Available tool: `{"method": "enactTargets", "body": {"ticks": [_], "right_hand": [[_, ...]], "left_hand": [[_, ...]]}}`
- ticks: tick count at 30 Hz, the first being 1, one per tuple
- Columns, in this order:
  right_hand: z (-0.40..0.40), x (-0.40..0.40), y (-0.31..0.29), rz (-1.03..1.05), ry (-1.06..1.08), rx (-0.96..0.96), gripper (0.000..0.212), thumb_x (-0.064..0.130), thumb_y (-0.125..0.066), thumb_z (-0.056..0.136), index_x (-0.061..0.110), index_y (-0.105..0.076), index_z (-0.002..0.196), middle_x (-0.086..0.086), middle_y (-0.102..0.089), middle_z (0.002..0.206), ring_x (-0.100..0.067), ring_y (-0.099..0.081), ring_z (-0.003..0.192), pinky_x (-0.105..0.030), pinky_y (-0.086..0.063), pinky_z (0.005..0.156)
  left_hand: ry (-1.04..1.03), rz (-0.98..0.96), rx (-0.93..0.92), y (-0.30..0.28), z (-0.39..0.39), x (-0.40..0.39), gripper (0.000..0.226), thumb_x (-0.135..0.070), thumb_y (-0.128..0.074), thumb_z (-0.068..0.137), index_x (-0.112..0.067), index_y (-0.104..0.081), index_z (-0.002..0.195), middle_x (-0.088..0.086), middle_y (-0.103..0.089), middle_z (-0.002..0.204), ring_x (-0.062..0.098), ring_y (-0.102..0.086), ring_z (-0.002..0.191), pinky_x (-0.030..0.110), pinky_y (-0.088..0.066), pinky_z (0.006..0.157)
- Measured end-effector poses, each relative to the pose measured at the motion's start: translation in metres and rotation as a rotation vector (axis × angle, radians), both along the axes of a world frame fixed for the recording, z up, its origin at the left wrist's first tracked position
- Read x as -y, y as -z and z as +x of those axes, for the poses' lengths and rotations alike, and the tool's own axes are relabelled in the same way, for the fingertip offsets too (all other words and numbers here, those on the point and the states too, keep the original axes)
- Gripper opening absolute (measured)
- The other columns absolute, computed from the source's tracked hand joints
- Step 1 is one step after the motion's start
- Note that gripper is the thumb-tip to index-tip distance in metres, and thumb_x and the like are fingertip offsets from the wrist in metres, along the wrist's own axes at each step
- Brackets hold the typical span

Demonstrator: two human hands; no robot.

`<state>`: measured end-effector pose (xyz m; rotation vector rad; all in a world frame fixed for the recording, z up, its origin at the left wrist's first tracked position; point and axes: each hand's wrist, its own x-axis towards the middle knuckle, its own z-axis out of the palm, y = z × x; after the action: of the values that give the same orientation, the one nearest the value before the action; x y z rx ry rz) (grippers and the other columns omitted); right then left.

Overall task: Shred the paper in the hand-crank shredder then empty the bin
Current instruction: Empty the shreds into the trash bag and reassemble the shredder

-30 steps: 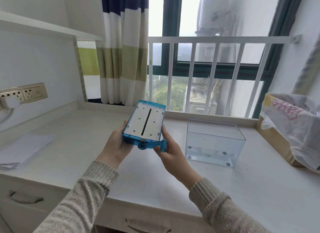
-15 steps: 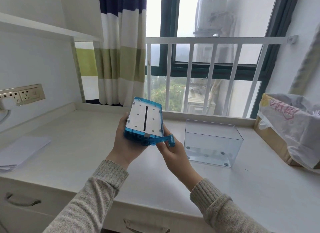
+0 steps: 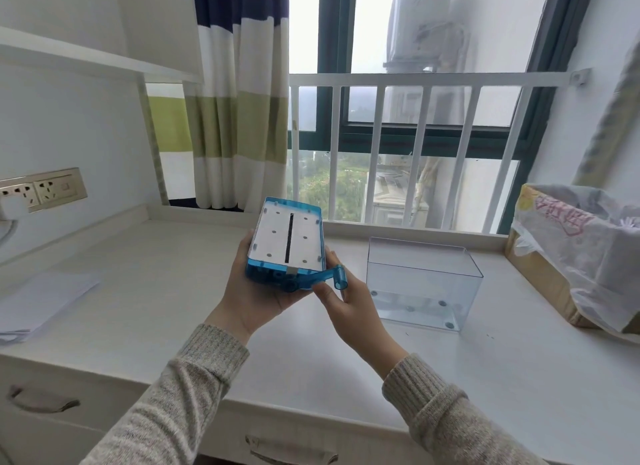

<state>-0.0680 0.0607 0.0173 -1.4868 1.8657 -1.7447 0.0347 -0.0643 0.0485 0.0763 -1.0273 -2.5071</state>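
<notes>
I hold the blue shredder head (image 3: pixel 286 241) in the air above the desk, tilted so that its white face with the dark slot looks at me. My left hand (image 3: pixel 254 293) cups it from below and the left side. My right hand (image 3: pixel 341 300) has its thumb and fingers on the blue crank handle (image 3: pixel 325 277) at the near right corner. The clear plastic bin (image 3: pixel 424 284) stands apart on the desk to the right, and looks empty. A stack of white paper (image 3: pixel 41 300) lies at the desk's far left.
A cardboard box lined with a plastic bag (image 3: pixel 581 253) sits at the right edge of the white desk (image 3: pixel 173 291). Wall sockets (image 3: pixel 41 189) are on the left wall. A white railing (image 3: pixel 415 146) and window run behind the desk. Drawers sit under the front edge.
The shredder head has turned a little and shifted toward the bin. The crank handle has swung out to the right, and my left hand has slid further under the head.
</notes>
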Motion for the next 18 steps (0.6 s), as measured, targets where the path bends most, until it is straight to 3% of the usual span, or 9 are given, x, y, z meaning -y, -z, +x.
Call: {"method": "enactTargets", "body": {"ticks": [3,8,10,14,18], "right_hand": [[0.0,-0.001,-0.001,-0.022,-0.001,0.009,0.053,0.015,-0.053,0.097,0.03,-0.034,0.145,0.009,-0.047,0.144,-0.006,-0.042,0.134,-0.032,-0.043,0.107],[0.006,0.001,0.001,-0.051,0.046,0.055,0.043,0.02,-0.053,0.097,0.037,-0.041,0.134,0.02,-0.051,0.131,-0.001,-0.048,0.126,-0.035,-0.047,0.104],[0.009,0.0,0.003,-0.055,0.035,0.091,0.046,0.019,-0.056,0.095,0.035,-0.039,0.135,0.024,-0.049,0.13,0.006,-0.046,0.124,-0.031,-0.043,0.107],[0.019,-0.005,0.005,-0.003,-0.005,0.139,0.058,0.024,-0.069,0.087,0.046,-0.036,0.129,0.038,-0.043,0.127,0.016,-0.042,0.122,-0.017,-0.031,0.11],[0.034,-0.007,0.0,-0.017,-0.025,0.233,0.073,0.032,-0.079,0.076,0.047,-0.031,0.129,0.038,-0.042,0.127,0.02,-0.038,0.12,0.003,-0.031,0.091]], "left_hand": [[-0.014,0.015,-0.002,0.0,-0.001,-0.003,0.057,-0.055,-0.034,0.095,-0.017,-0.062,0.128,0.018,-0.064,0.124,0.039,-0.066,0.102,0.048,-0.058,0.076],[-0.053,0.03,0.017,0.0,-0.007,-0.003,0.06,-0.057,-0.034,0.094,-0.019,-0.054,0.135,0.018,-0.065,0.121,0.038,-0.068,0.098,0.047,-0.058,0.072],[-0.06,0.023,0.019,0.002,-0.009,-0.002,0.062,-0.059,-0.033,0.093,-0.02,-0.05,0.138,0.018,-0.062,0.127,0.038,-0.067,0.102,0.047,-0.057,0.073],[-0.123,-0.033,-0.015,0.006,-0.015,-0.001,0.063,-0.063,-0.034,0.092,-0.028,-0.042,0.143,0.016,-0.05,0.142,0.041,-0.055,0.122,0.054,-0.05,0.091],[-0.255,-0.056,-0.074,0.007,-0.018,-0.012,0.062,-0.064,-0.037,0.091,-0.032,-0.039,0.145,0.013,-0.05,0.142,0.039,-0.055,0.123,0.058,-0.042,0.101]]}}
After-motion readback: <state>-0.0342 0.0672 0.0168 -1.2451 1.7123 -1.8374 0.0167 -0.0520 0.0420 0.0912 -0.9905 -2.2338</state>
